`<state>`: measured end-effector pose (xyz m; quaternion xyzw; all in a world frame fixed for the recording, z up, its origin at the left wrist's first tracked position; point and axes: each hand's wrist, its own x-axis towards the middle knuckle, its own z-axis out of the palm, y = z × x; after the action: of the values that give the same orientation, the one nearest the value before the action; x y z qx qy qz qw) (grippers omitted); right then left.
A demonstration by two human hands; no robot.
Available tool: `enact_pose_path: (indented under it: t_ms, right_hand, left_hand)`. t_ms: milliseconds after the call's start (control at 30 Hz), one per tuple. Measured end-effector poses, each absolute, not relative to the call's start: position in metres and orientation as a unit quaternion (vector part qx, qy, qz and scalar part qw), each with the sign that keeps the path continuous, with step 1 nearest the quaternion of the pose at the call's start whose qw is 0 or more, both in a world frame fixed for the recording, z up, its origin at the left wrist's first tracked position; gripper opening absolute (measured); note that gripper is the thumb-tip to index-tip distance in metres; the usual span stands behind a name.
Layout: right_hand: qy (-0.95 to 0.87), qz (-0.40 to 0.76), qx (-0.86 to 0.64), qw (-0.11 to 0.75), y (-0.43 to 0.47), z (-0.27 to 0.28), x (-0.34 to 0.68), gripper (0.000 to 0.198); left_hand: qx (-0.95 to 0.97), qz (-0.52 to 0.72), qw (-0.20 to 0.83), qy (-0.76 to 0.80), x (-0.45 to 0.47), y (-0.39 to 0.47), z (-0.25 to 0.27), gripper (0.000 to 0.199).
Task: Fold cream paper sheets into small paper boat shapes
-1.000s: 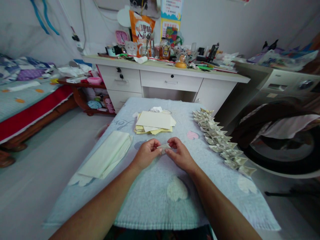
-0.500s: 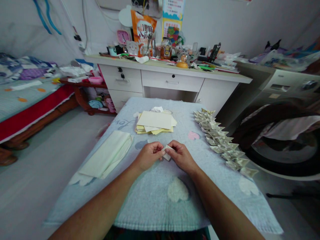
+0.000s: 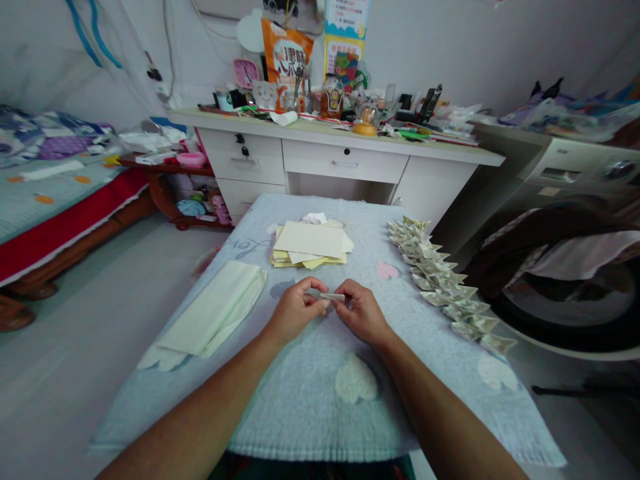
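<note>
A small folded piece of paper (image 3: 333, 297) is held level between my two hands, its thin edge facing me. My left hand (image 3: 299, 308) has its thumb and index finger at the paper's left end. On the right end, my right hand (image 3: 364, 311) pinches it between thumb and fingers. Just beyond my hands lies a stack of cream and yellow paper sheets (image 3: 313, 240). Along the right side of the table stand several rows of pointed folded paper pieces (image 3: 440, 273). To the left rests a pile of long pale green paper (image 3: 215, 310).
A light blue cloth (image 3: 305, 400) covers the table. Behind it stands a white desk (image 3: 345, 163) crowded with jars, a snack bag and small items. A washing machine (image 3: 580, 163) is at the right, and a bed (image 3: 65, 213) at the left.
The folded paper has turned from showing its flat face to lying edge-on between my hands. My left fingers have loosened and lifted slightly; my right fingers have shifted along its end.
</note>
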<state>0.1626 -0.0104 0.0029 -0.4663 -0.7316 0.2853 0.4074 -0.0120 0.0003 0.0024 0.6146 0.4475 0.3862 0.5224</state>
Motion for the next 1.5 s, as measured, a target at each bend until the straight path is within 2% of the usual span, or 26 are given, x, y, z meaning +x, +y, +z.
enact_pose_path:
  t_ms: [167,267,467,733,1000,1233,1500]
  right_hand:
    - [-0.806,0.122,-0.47,0.337,-0.009,0.002,0.164,0.017]
    - [-0.816,0.077,-0.49,0.296,-0.008,0.0,0.165,0.023]
    - [-0.827,0.062,-0.503,0.242,-0.006,-0.004,0.165,0.023]
    - [-0.85,0.12,-0.473,0.197,-0.01,0.0,0.172,0.021]
    - [-0.851,0.162,-0.45,0.217,-0.007,0.001,0.179,0.018]
    - [-0.842,0.17,-0.458,0.228,-0.007,-0.002,0.181,0.013]
    - [-0.835,0.152,-0.477,0.228,-0.009,-0.008,0.175,0.011]
  left_hand:
    - [0.711,0.412,0.388,0.418,-0.01,0.002,-0.004,0.005]
    - [0.744,0.404,0.337,0.411,-0.008,0.004,-0.006,0.007]
    - [0.788,0.358,0.291,0.407,-0.009,0.002,-0.008,0.012]
    - [0.859,0.267,0.167,0.403,-0.015,0.0,-0.006,0.009]
    - [0.884,0.218,0.124,0.394,-0.018,-0.002,-0.003,0.01]
    - [0.877,0.218,0.143,0.404,-0.016,-0.002,-0.004,0.016]
    - [0.874,0.222,0.154,0.405,-0.016,-0.002,-0.002,0.014]
